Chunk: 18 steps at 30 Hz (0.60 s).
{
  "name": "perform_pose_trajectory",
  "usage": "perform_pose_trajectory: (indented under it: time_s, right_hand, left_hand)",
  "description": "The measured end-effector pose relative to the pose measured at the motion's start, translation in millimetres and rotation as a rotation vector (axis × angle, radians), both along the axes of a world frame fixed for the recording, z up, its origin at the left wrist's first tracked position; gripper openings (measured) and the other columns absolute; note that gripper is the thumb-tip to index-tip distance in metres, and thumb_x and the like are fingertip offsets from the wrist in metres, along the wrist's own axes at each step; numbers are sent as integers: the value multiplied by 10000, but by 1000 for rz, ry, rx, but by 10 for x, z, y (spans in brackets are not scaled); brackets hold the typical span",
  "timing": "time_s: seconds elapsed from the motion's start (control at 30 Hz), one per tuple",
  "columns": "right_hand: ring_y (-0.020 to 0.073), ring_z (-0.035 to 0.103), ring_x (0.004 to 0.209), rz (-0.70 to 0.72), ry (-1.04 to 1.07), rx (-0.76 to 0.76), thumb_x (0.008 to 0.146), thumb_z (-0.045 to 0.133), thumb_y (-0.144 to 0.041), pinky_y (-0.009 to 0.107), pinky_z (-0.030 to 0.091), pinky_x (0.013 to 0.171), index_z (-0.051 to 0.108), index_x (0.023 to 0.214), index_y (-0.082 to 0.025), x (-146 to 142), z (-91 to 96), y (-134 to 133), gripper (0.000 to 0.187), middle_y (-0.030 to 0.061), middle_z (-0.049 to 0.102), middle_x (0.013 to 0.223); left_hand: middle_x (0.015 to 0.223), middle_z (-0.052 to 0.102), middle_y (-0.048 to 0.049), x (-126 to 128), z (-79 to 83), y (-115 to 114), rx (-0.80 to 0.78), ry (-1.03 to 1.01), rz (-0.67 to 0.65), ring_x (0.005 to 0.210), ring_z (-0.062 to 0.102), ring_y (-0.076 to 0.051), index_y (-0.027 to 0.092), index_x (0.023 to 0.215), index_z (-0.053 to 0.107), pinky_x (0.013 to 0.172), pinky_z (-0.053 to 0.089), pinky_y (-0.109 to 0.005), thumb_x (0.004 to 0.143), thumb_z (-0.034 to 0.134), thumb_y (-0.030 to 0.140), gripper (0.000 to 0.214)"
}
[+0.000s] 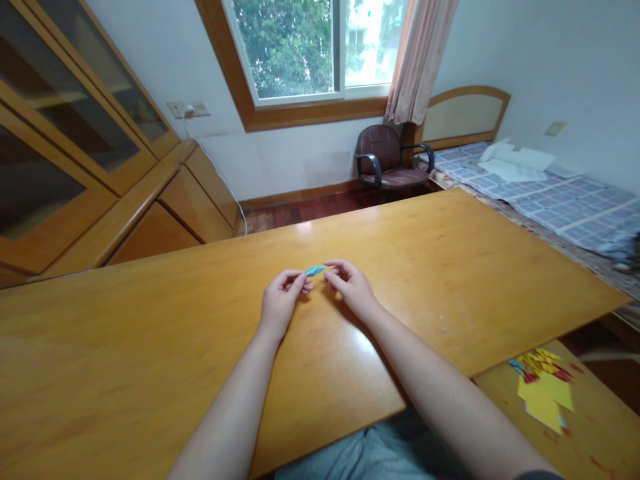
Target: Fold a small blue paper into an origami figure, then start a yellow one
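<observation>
A small, light-blue piece of folded paper [315, 271], slim and pointed, is held just above the broad, glossy, orange-brown wooden table [175, 347], in the gap between the two bare hands. Its long axis runs sideways from one hand to the other, the right end tipped slightly away from the person. The left hand [284, 297] is the nearer, its thumb and fingers pinched on the left end, so the paper points out from those fingertips toward the right. The right hand [350, 287] has its thumb and forefinger curled around the opposite tip; whether they grip it, touch it or stand just beside it, I cannot tell. Yellow paper sheets [543, 403] lie well apart, on a lower surface at the right.
</observation>
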State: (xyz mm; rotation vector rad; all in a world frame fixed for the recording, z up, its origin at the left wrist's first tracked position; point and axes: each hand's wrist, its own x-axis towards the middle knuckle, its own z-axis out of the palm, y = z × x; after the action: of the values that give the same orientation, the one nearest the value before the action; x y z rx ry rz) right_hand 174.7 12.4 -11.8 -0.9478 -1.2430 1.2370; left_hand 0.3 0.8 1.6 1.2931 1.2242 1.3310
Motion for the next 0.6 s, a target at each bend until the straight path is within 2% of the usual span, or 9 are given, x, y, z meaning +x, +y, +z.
perform_pose_trajectory:
  time_s: [0.23, 0.6]
  right_hand:
    - [134, 538, 639, -28, -76, 2, 824, 656, -429, 255, 427, 609, 679, 912, -193, -4, 28, 1, 253, 4, 634, 768]
    - [120, 512, 593, 4, -26, -39, 807, 656, -476, 238, 409, 579, 652, 780, -186, 19, 102, -17, 291, -21, 581, 657]
  left_hand:
    - [754, 711, -42, 8, 33, -10, -49, -56, -44, 664, 671, -168, 142, 869, 645, 661, 566, -298, 750, 742, 484, 374]
    - [740, 700, -49, 5, 17, -10, -94, -39, -119, 679, 672, -174, 135, 866, 650, 667, 560, -297, 773, 719, 486, 369]
